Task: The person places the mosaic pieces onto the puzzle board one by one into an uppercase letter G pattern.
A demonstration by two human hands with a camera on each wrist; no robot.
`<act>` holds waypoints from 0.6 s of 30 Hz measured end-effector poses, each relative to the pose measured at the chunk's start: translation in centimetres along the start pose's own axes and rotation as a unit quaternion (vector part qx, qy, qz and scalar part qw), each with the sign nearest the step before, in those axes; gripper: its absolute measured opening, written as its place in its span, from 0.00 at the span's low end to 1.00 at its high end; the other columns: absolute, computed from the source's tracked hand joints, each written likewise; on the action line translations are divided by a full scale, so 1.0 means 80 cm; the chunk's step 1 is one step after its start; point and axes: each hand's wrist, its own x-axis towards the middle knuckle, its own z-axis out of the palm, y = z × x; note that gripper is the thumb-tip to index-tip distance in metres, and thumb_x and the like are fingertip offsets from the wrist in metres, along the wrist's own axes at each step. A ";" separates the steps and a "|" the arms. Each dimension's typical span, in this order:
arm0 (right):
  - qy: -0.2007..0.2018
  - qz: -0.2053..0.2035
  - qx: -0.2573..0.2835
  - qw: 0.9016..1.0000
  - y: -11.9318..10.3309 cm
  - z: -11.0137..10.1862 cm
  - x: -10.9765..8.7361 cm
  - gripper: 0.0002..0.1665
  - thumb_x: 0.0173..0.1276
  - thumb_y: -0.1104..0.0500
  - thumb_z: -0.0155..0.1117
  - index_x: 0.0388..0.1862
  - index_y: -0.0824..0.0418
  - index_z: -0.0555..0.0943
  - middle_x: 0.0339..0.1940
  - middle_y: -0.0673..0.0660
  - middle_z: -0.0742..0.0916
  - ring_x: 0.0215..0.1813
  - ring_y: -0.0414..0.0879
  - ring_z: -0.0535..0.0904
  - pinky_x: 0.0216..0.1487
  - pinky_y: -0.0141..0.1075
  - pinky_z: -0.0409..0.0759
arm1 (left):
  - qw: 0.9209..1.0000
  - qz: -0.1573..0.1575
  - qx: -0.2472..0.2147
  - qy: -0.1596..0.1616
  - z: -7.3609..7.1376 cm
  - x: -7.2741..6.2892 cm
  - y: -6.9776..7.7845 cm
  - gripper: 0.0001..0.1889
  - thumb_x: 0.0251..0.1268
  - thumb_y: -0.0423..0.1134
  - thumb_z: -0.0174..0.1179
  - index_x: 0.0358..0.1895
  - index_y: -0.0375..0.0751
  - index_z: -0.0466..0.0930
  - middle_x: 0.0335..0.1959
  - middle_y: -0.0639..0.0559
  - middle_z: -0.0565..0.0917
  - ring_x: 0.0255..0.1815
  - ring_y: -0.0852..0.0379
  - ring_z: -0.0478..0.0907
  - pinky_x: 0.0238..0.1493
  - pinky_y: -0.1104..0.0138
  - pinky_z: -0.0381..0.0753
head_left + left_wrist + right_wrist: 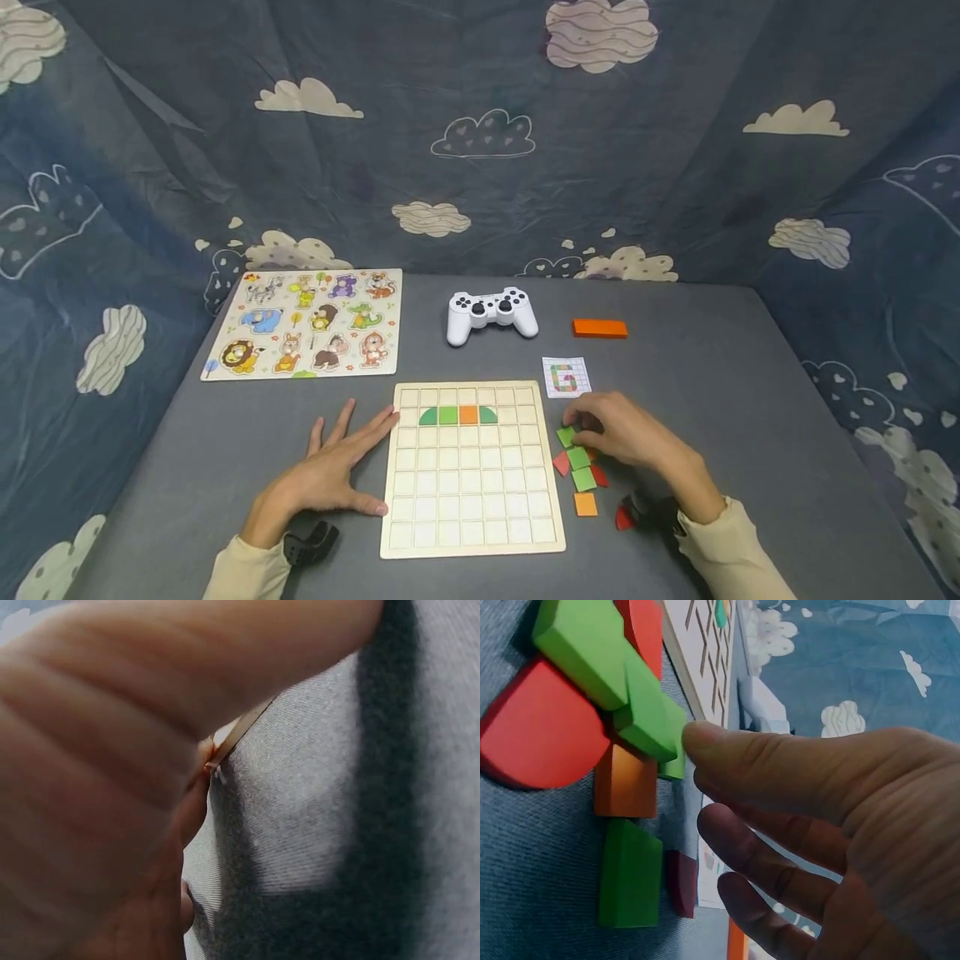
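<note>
A pale wooden grid board (472,483) lies flat; near its top row sit a green square (448,415), an orange square (468,414) and two dark green quarter-circles. Fingers spread, my left hand (326,475) touches the board's left edge with fingertip and thumb. My right hand (618,425) is over a loose heap of tiles to the board's right. Its thumb and index finger are beside the farthest green square tile (566,436), also a green tile (673,742) in the right wrist view; no grip on it shows. Red, green and orange pieces overlap nearer me.
A small pattern card (567,377) lies beyond the right hand. Farther back are a white game controller (492,313), an orange block (600,328) and an animal puzzle board (345,337). An orange square tile (586,504) and a red piece (624,517) lie closer to me.
</note>
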 end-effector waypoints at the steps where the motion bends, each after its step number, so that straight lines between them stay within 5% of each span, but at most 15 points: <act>1: -0.001 0.001 0.001 1.000 0.001 0.001 0.000 0.10 0.60 0.63 0.76 0.39 0.56 0.85 0.31 0.45 0.84 0.32 0.37 0.75 0.34 0.30 0.74 | 1.000 0.000 -0.001 0.000 0.000 0.000 0.000 0.65 0.38 0.62 0.78 0.82 0.53 0.49 0.83 0.50 0.49 0.80 0.29 0.22 0.66 0.28 0.17; 18: -0.011 0.008 0.008 1.000 0.005 0.009 0.002 0.12 0.59 0.63 0.76 0.42 0.57 0.86 0.35 0.45 0.85 0.34 0.38 0.77 0.37 0.32 0.78 | 1.000 0.000 -0.004 0.003 0.003 0.001 -0.003 0.65 0.38 0.61 0.78 0.82 0.53 0.49 0.83 0.49 0.49 0.80 0.29 0.23 0.67 0.30 0.16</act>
